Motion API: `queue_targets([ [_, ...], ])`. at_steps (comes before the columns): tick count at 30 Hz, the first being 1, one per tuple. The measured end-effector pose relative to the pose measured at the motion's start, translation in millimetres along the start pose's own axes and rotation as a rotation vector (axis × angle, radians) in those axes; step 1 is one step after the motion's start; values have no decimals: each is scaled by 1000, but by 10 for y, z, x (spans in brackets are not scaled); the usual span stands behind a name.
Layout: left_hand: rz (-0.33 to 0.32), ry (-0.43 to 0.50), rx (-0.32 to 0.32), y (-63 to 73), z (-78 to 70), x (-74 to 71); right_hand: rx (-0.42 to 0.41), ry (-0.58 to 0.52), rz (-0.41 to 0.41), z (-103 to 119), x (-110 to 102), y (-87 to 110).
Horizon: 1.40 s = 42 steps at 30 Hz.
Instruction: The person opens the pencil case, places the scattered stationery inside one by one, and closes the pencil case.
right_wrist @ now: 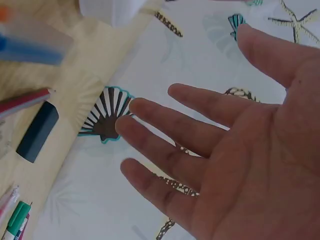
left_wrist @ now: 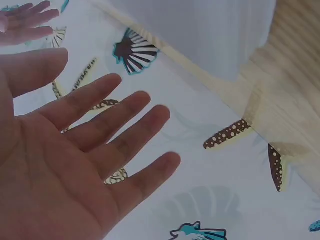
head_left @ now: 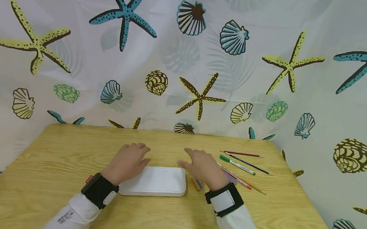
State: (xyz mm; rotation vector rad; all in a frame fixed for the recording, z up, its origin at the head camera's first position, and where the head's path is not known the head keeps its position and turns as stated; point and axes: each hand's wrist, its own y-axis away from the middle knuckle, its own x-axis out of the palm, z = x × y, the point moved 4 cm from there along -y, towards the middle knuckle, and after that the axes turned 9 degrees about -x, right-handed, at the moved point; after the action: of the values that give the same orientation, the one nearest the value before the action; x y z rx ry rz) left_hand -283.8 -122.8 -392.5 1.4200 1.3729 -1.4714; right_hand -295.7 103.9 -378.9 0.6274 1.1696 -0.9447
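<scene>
A white case with rounded corners lies on the table between the two hands. My left hand is over its left end, with nothing in its grasp. In the left wrist view that hand's palm faces the camera, fingers extended and apart. Beyond the right end of the case, my right hand is held above the table. Its palm is bare too, the fingers stretched out, as the right wrist view shows. A small orange and blue item lies just below the right hand, by the case.
Right of the right hand lie a green marker, a red pencil, a dark pencil and several more pencils. A purple piece is partly under them. A dark block shows in the right wrist view. Patterned cloth hangs behind the table.
</scene>
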Motion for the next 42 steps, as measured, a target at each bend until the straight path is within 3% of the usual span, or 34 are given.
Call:
queue_targets([
  [8, 48, -14, 80, 303, -217, 10, -83, 132, -11, 188, 60, 252],
  [14, 153, -31, 62, 424, -288, 48, -135, 223, 27, 297, 148, 327],
  [18, 181, -30, 42, 453, -291, 75, -141, 258, 9, 321, 207, 364],
  [35, 178, -62, 46, 518, -301, 168, -132, 195, -106, 260, 442, 429],
  [42, 94, -113, 158, 564, -377, 198, -121, 174, -120, 228, 466, 427],
])
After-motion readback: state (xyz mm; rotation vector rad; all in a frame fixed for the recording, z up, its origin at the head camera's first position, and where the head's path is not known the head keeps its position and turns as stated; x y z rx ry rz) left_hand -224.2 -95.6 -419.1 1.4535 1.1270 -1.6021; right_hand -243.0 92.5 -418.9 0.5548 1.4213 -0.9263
